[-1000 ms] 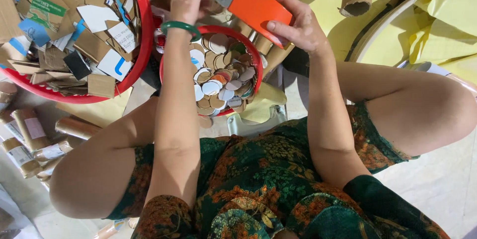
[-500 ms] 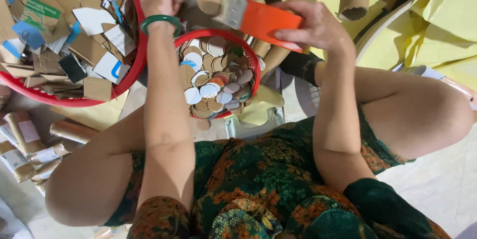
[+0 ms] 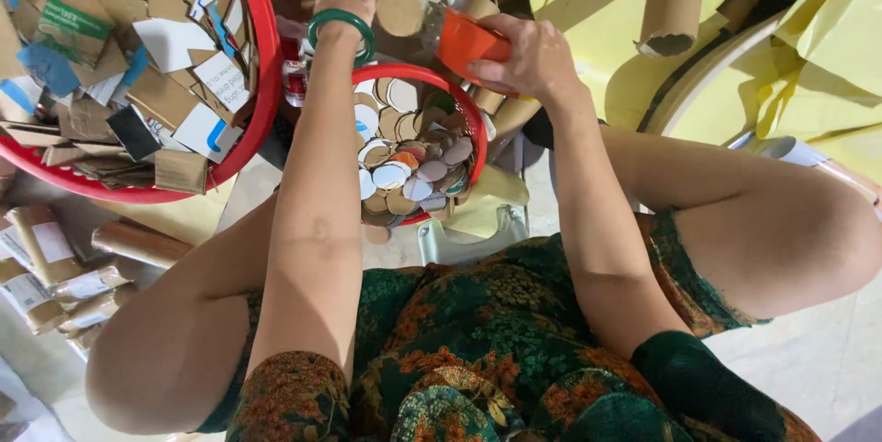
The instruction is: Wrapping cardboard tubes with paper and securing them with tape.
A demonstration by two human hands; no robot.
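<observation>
My left hand [image 3: 344,3], with a green bangle [image 3: 341,33] on the wrist, reaches over the small red basket [image 3: 470,120] and grips a brown cardboard piece [image 3: 401,10] with a round shape. My right hand [image 3: 535,61] is closed on an orange-handled tool [image 3: 467,42], pressed against that cardboard from the right. The basket below holds several round cardboard discs [image 3: 409,162] in brown, white and grey. The tool's working end is hidden behind the cardboard and my fingers.
A large red basin [image 3: 264,84] full of cardboard scraps sits at the left. Cardboard tubes [image 3: 675,1] lie at the top, more tubes [image 3: 138,242] at lower left. Yellow paper sheets [image 3: 808,47] cover the right. My bent knees flank the basket.
Both hands moved down and toward the basket. The orange tool tilted and is now mostly covered by my right hand, and the cardboard piece shows as a round brown face.
</observation>
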